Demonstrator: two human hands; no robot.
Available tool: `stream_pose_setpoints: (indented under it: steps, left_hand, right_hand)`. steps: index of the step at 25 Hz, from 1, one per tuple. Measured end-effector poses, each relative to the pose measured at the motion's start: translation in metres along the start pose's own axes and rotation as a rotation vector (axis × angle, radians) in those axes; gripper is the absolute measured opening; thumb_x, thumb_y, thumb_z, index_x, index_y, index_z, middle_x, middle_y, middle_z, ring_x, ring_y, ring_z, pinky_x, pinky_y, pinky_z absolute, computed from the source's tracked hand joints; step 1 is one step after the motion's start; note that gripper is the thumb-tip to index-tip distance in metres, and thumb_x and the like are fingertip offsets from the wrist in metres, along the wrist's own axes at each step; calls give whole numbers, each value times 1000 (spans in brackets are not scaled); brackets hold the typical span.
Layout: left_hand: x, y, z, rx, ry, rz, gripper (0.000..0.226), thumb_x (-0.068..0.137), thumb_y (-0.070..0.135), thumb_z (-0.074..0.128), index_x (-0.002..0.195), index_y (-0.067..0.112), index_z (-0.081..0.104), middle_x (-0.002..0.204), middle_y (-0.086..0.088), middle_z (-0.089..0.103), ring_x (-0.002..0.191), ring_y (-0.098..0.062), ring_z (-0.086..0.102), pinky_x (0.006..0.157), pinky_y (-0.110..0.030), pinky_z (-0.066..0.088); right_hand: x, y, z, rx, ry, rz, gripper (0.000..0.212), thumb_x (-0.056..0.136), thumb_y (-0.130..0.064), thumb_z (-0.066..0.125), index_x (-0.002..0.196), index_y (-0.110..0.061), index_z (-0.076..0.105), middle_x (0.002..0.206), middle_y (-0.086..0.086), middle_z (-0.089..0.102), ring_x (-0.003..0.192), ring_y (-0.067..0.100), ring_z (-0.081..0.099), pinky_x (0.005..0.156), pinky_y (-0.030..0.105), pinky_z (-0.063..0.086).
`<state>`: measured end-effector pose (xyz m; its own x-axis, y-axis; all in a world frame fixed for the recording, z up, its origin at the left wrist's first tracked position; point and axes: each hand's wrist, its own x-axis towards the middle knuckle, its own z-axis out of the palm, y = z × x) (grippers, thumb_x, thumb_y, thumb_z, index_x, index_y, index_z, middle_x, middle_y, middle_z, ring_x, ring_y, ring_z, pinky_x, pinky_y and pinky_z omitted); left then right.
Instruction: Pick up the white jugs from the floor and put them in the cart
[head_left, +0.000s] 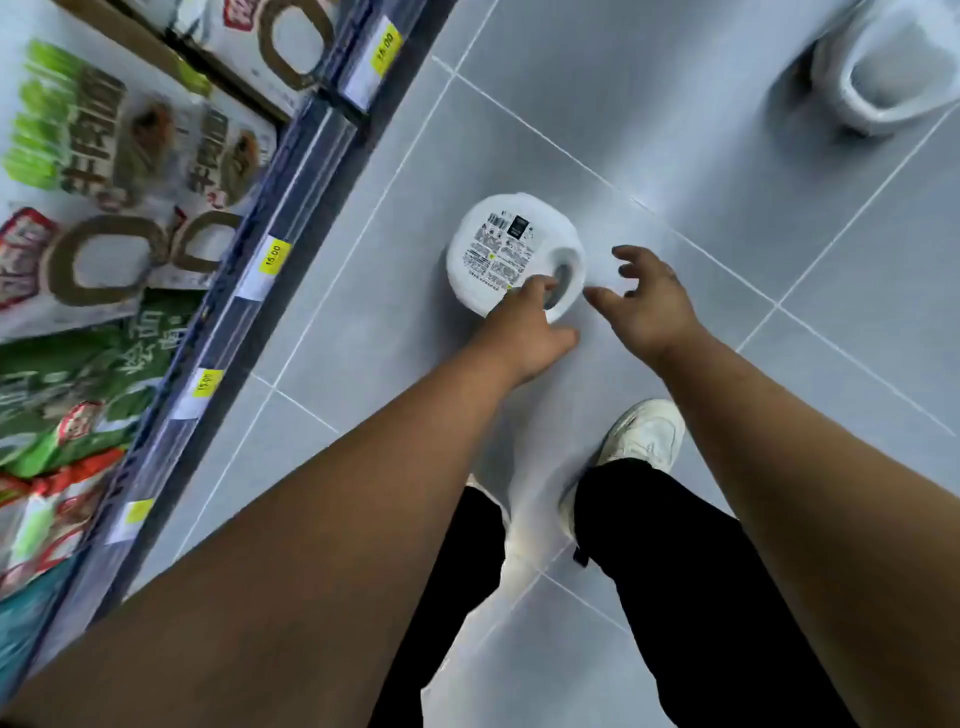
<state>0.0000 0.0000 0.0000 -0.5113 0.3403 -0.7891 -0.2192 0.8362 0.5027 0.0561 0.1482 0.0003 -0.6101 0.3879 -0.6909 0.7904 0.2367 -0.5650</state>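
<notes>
A white jug (506, 249) lies on its side on the grey tiled floor, its printed label facing up and its handle toward me. My left hand (524, 332) reaches it, with fingers curled into the handle opening. My right hand (649, 301) hovers just right of the handle, fingers spread and holding nothing. A second white jug (878, 67) lies at the top right, some distance away. No cart is in view.
A store shelf (244, 322) with yellow price tags and packaged food runs along the left side. My feet in white shoes (644, 436) and black trousers stand just below the jug. Grey floor tiles (675, 130) stretch between the two jugs.
</notes>
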Motion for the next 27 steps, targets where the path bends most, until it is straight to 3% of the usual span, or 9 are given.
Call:
stream_pose_setpoints:
  steps: [2,6,9,11,16,19,21,23,27]
  left_hand:
    - [20,-10,18,89,104,54,60,82,27,68,138,12,50,134,-13,54,124,-31,52,104,-39,42]
    - [67,-48,18,100,814,55,63,70,41,69,126,14,59,137,-13,51,124,-34,45,98,-43,37]
    - [110,-69,-21,79,514,-89,101,65,52,84,147,24,34,153,-7,32,140,-30,34,112,-42,31]
    - [131,-85,-47,-75,250,-14,115,56,48,91,149,27,28,146,-4,43,133,-24,47,111,-38,40]
    - [143,-102,-54,-391,29,-32,110,65,21,92,149,30,22,135,5,57,115,-13,61,84,-38,57]
    - [131,-96,-54,-457,38,5,108,65,18,91,148,29,24,132,5,59,115,-15,62,87,-42,57]
    - [114,-84,-63,-456,52,23,113,63,21,92,150,30,20,132,7,59,116,-14,62,91,-44,56]
    - [84,-70,-76,-426,68,30,126,53,37,93,151,36,15,133,11,57,118,-14,60,95,-49,54]
    - [-5,-28,-113,-395,111,40,142,38,62,91,152,47,6,140,9,53,123,-16,57,102,-49,50]
  right_hand:
    - [21,20,11,-43,-19,29,61,88,-35,66,143,-25,41,141,7,45,123,21,52,88,25,39]
    - [74,44,44,7,-57,39,73,85,-44,70,146,-26,36,142,10,43,126,19,50,100,30,43]
    - [106,46,73,162,-106,35,93,75,-47,78,149,-32,25,137,8,42,92,-3,65,78,7,46]
    - [118,45,88,245,-112,8,104,60,-50,86,145,-40,27,135,8,46,69,15,71,60,16,53]
    - [131,32,88,278,-48,-7,89,44,-49,91,121,-52,47,125,11,54,84,29,69,46,31,53]
    - [124,21,80,292,-32,-40,84,43,-53,89,117,-53,49,124,9,56,103,26,64,50,34,54]
    - [109,14,70,266,0,-65,81,44,-56,88,115,-53,48,125,5,57,109,22,61,67,44,59]
    - [82,-4,57,248,19,-100,79,46,-58,87,115,-52,49,125,1,58,112,19,59,83,51,57]
    - [7,-66,21,255,36,-170,78,47,-61,86,114,-54,48,125,-7,58,116,17,57,85,56,54]
